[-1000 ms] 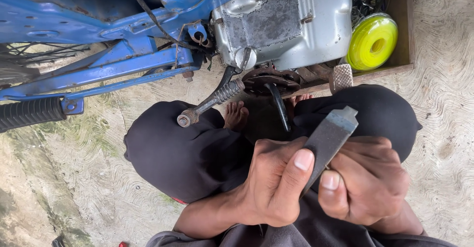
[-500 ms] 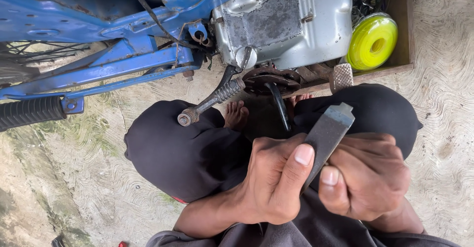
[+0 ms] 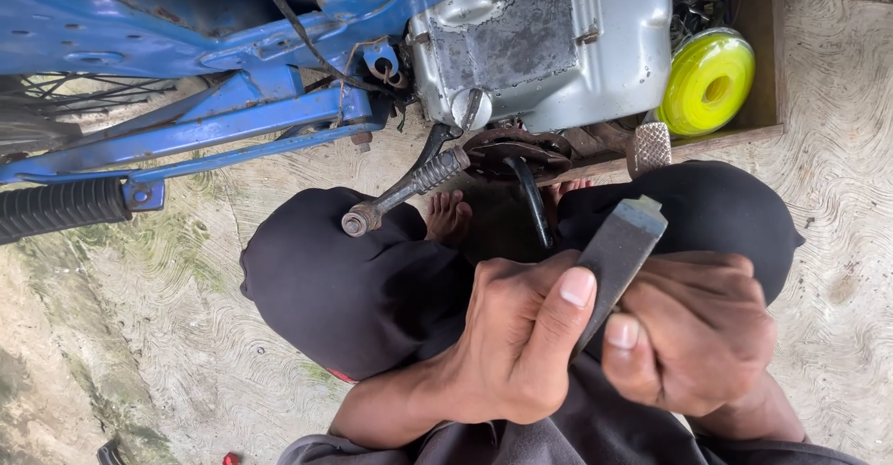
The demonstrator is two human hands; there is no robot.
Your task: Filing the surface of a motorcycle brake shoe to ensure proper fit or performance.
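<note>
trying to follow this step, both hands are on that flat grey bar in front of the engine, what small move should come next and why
Probably lower the flat grey bar toward the engine. Left hand and right hand both hold it by its lower half above the knees, its squared tip free and tilted up toward the dark disc part under the silver casing. It touches nothing there, so closing that gap seems the natural step.

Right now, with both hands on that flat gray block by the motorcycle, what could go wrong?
The left hand and right hand pinch the gray block near its lower end, so it might slip. The bare toes sit just under the metal lever and engine case; a dropped block could hit them.
</note>
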